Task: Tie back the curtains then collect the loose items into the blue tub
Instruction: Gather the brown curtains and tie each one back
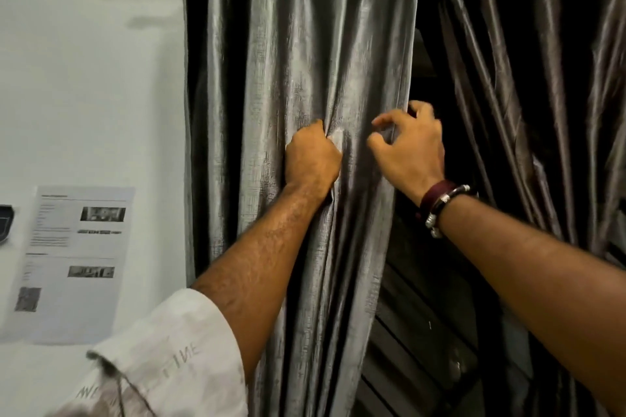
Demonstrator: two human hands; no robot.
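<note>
Fingers of the left hand (311,156) are fisted tight on a curtain (315,61) fold; right hand (410,149) hooks the curtain's edge just beside them, fingers half-curled; I'd bunch everything leftward before tying; tub's nowhere in view.

The person is wearing a light, off-white sleeve (169,355) on the left arm, pushed back to leave the forearm bare. The cuff is showing faint printed lettering, too blurred to read, and a loose dark thread (130,389) is trailing from its frayed edge. The right arm is showing no sleeve in view. The right wrist is carrying a dark maroon band (435,195) and, beside it, a dark bracelet (447,201) with silver metal ends. Neither hand is showing any visible ring.
</note>
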